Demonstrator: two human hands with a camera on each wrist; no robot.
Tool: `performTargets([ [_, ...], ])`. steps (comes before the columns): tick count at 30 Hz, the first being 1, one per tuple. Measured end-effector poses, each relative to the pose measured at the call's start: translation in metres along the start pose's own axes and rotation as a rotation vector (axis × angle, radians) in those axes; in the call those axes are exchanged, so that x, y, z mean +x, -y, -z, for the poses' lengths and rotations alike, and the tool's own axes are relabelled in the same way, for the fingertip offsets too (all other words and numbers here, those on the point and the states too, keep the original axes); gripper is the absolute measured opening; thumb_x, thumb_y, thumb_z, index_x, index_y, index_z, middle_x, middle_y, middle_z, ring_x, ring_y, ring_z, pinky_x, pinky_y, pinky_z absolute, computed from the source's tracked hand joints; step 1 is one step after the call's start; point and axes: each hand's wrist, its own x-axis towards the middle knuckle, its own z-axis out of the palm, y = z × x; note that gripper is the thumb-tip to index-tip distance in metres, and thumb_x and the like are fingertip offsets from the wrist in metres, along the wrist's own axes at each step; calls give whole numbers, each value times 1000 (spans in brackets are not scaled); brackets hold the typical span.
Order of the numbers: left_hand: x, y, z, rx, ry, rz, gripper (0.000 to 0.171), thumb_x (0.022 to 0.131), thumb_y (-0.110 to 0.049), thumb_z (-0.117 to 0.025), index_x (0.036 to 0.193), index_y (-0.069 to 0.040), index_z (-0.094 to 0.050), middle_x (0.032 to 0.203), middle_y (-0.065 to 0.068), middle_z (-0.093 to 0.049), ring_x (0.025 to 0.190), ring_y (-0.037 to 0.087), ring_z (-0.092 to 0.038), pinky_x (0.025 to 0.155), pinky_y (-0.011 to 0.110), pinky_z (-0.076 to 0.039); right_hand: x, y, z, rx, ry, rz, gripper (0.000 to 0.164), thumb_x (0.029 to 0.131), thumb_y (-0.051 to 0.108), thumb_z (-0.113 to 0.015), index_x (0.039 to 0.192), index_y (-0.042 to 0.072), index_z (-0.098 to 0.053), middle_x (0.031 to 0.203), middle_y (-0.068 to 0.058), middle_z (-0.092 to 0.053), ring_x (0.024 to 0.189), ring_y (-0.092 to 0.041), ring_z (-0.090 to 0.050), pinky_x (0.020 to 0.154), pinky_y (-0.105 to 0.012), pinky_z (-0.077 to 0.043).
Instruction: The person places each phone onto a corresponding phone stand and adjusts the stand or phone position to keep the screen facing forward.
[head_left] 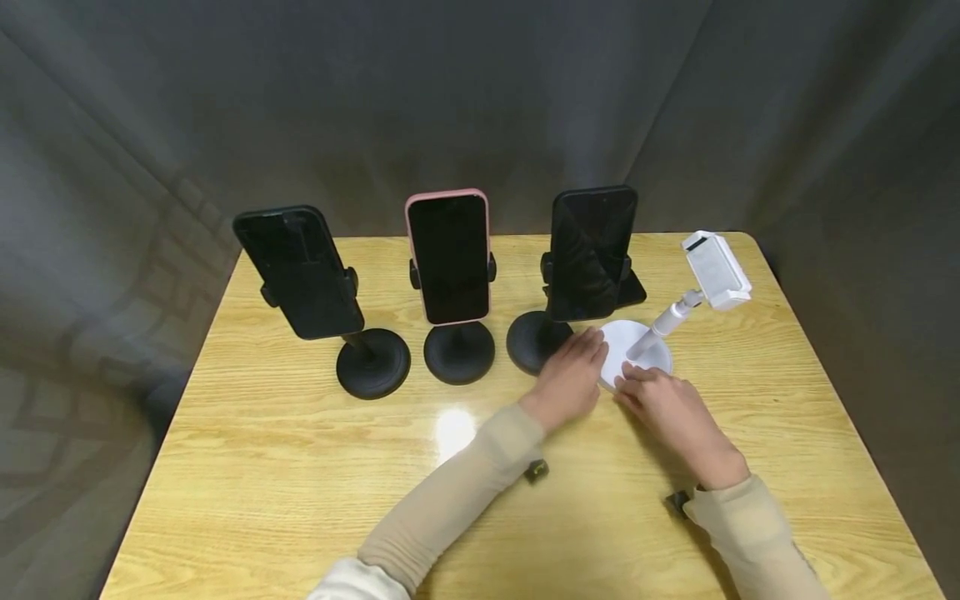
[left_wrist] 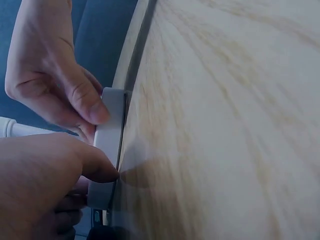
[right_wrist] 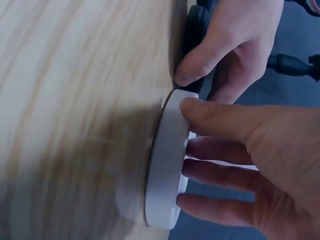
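A white phone stand (head_left: 667, 319) is on the right part of the table, its round base flat on the wood and its clamp tilted up to the right, holding no phone. My left hand (head_left: 567, 379) grips the base's left edge, thumb against the rim in the left wrist view. From the front right, my right hand (head_left: 678, 417) pinches the same base; in the right wrist view its thumb (right_wrist: 200, 111) presses the side wall (right_wrist: 167, 165) and its fingers lie over the top. Close beside my left hand is a black stand base (head_left: 531, 340).
Three black stands hold phones: a tilted black phone (head_left: 300, 271) at left, a pink-cased phone (head_left: 450, 258) in the middle, a black phone (head_left: 592, 250) nearest the white stand. A flat black object (head_left: 632, 290) lies behind that one. Dark curtains (head_left: 480, 108) surround the table.
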Motion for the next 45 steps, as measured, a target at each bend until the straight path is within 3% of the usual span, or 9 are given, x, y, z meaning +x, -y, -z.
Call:
performTargets([
  [2,0,0,0,-11,-1,-1,61,100,-29,-60,155,-8,-46,165,7,-38,156,19,-27,128,30,-18,0,1,-1,-16,-9,-16,7,88,7,-79,92,3,-76,102,-14,-76,77,-35,-73,55,-53,-57],
  [6,-1,0,-2,-31,-15,-2,58,100,-27,-60,154,-8,-47,164,7,-39,156,20,-28,128,30,-18,0,3,-3,-29,-20,-58,13,89,8,-78,83,7,-67,87,-10,-72,57,-31,-64,43,-49,-50],
  [14,-8,-2,-5,62,-75,0,52,104,-29,-53,151,-7,-50,161,8,-45,153,22,-35,127,32,-24,6,1,-1,-90,-81,-89,8,85,-1,-77,88,3,-72,97,-17,-76,84,-36,-72,84,-54,-59],
  [19,-10,-4,-6,85,-108,8,51,104,-33,-56,149,-9,-53,158,8,-48,151,22,-39,125,32,-28,9,-1,3,-83,-38,-154,13,85,0,-77,76,7,-72,101,-15,-76,83,-35,-69,68,-51,-58],
  [24,-11,-2,-4,83,-157,25,47,101,-33,-60,143,-12,-59,153,7,-54,146,22,-45,123,33,-33,14,-2,7,-95,-27,-171,16,85,2,-78,73,8,-70,88,-13,-71,83,-36,-68,75,-53,-56],
  [30,-11,1,0,38,-155,43,39,100,-33,-63,135,-15,-64,148,3,-58,144,20,-47,124,31,-31,18,-5,13,-120,55,-182,10,92,9,-73,84,4,-69,106,-22,-73,89,-42,-69,74,-56,-57],
  [33,-11,1,0,0,-144,39,39,100,-34,-65,135,-17,-65,146,0,-59,143,17,-48,125,28,-28,21,-8,14,-81,104,-237,20,100,15,-63,93,-1,-72,114,-27,-71,88,-45,-69,68,-57,-57],
  [39,-12,-4,0,-19,-156,0,38,98,-37,-67,131,-18,-67,140,-1,-63,139,16,-52,123,27,-29,27,-16,13,4,111,-307,32,105,19,-54,91,-7,-67,83,-26,-68,67,-40,-66,54,-57,-52],
  [45,-15,-8,2,-21,-165,-22,38,98,-43,-66,126,-18,-69,127,-3,-67,128,14,-58,118,27,-37,34,-24,12,74,134,-345,30,105,19,-53,92,-6,-64,72,-18,-61,59,-30,-58,49,-49,-48],
])
